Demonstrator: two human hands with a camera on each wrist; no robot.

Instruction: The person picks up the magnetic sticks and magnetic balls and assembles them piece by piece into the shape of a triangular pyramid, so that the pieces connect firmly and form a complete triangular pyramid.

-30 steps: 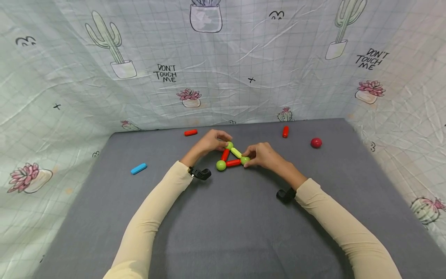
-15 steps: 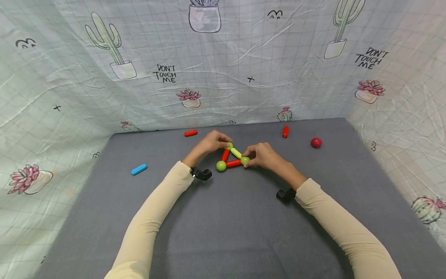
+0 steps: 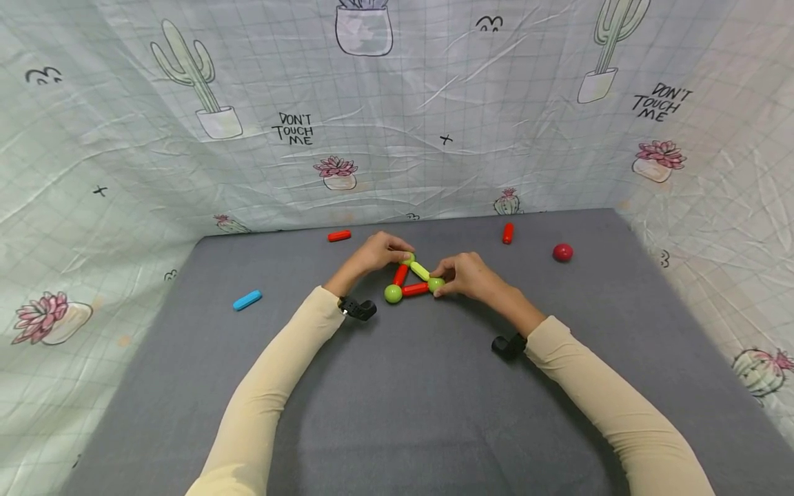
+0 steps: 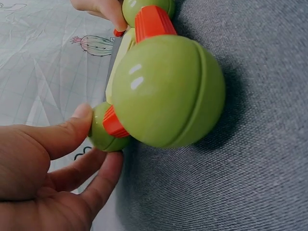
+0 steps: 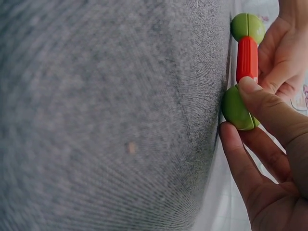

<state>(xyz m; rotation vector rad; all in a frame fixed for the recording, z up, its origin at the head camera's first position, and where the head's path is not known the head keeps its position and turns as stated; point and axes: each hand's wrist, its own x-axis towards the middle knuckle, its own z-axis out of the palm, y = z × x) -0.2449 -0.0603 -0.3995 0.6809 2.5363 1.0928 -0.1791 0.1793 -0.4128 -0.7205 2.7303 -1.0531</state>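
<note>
A triangle of three green balls and three rods lies on the grey cloth between my hands. Its near green ball (image 3: 393, 294) joins two red rods (image 3: 415, 289); a yellow-green rod (image 3: 420, 271) forms the far right side. My left hand (image 3: 375, 252) pinches the far green ball (image 4: 102, 127) between thumb and fingers. With thumb and fingertips, my right hand (image 3: 466, 275) grips the right green ball (image 5: 238, 109). In the left wrist view the near ball looms large in front, covering part of the rods.
A blue rod (image 3: 247, 300) lies to the left on the cloth. Near the back edge are one red rod (image 3: 339, 235) at left and another red rod (image 3: 509, 233) at right. A dark red ball (image 3: 563, 253) sits farther right. Patterned fabric (image 3: 397, 124) hangs behind.
My left hand's fingers have closed in farther over the far green ball since a second ago. The right hand and the triangle stay in place.
</note>
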